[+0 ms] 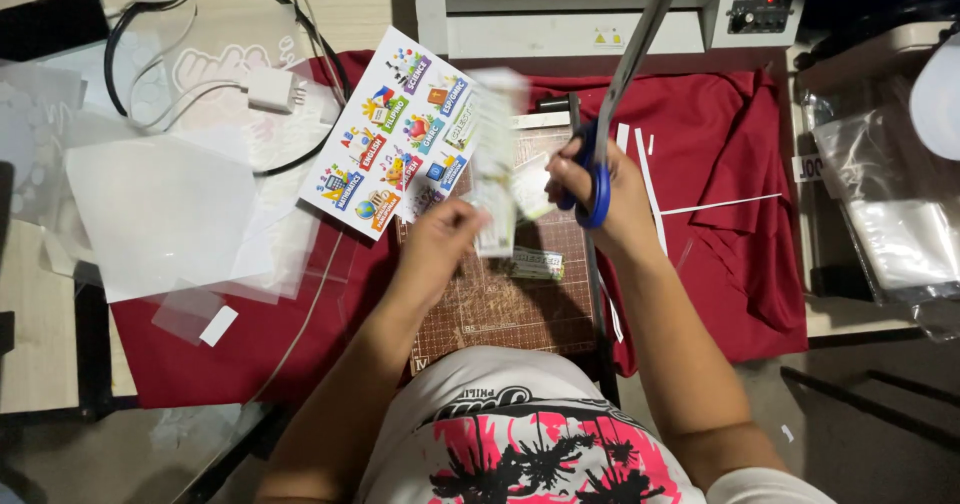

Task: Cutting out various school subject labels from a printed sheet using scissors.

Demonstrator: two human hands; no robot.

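Red cloth point(730, 144), scissors point(610, 114), blurred strip point(495, 164)

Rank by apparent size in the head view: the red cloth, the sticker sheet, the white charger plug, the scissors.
1. red cloth
2. sticker sheet
3. scissors, held in the right hand; raised toward the camera, so they may look oversized
4. white charger plug
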